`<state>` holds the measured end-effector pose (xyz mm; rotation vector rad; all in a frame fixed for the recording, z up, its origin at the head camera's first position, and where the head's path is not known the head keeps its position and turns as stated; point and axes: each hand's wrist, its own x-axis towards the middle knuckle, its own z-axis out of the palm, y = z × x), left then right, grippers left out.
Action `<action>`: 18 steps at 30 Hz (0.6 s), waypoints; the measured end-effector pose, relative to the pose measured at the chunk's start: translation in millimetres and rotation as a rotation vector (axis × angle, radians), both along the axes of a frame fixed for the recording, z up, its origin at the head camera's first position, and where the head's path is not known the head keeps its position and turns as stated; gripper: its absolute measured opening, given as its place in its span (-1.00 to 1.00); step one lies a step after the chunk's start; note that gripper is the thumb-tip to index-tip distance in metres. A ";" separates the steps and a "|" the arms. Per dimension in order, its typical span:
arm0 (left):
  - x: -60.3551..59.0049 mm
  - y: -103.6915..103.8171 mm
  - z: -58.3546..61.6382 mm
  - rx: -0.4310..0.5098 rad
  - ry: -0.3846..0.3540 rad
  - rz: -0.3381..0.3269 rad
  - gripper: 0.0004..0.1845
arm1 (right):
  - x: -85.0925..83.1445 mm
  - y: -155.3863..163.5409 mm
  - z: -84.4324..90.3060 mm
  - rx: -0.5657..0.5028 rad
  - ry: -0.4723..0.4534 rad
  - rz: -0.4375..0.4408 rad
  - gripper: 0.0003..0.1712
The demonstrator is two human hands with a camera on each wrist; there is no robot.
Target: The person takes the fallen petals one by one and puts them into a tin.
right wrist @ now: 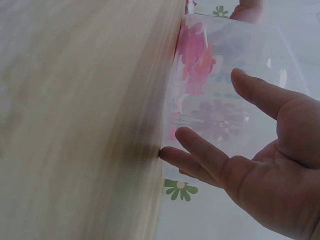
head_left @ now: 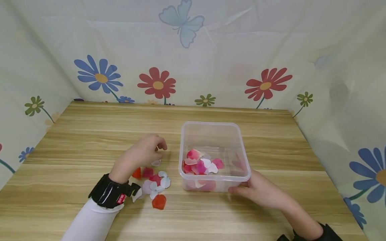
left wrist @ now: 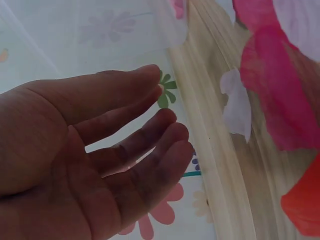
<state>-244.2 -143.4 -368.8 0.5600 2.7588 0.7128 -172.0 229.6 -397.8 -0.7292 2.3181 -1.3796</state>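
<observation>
Over the table, left of a clear plastic box [head_left: 215,125], hovers my left hand [head_left: 143,150]. Its fingers are loosely bent, and the left wrist view shows nothing between them and the thumb. Just below it lies a loose group of artificial petals [head_left: 155,179] in white, pink, red and orange. A small white petal [left wrist: 236,105] lies apart from the others, near the fingertips. At the near right corner of the box is my right hand [head_left: 256,190], thumb and fingers spread against its walls. Pink, red and white petals [head_left: 200,165] sit inside, mostly toward the left.
The lidless box stands upright on a wood-grain table [head_left: 126,117]. A pale cloth with printed flowers and a butterfly [head_left: 182,23] hangs behind the table and along both sides. A black strap [head_left: 110,192] wraps the left wrist over a white sleeve [head_left: 93,221].
</observation>
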 end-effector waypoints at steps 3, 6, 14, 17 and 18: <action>-1.0 -0.7 -3.1 -0.018 -0.056 0.013 -0.81 | 0.0 0.1 0.3 0.002 -0.001 0.002 -0.12; -1.6 -1.1 -5.5 -0.038 -0.115 0.030 -0.78 | 0.1 0.3 0.5 0.008 0.001 0.002 -0.12; -2.5 -3.5 -11.7 -0.072 -0.119 0.008 -0.79 | 0.6 0.3 0.3 0.023 0.008 -0.004 -0.12; -4.0 -5.1 -14.6 -0.072 -0.125 0.012 -0.79 | 0.4 0.5 0.3 0.025 0.017 -0.001 -0.15; -4.4 -5.7 -15.5 -0.072 -0.127 0.013 -0.79 | 0.3 0.5 0.3 0.025 0.020 0.001 -0.16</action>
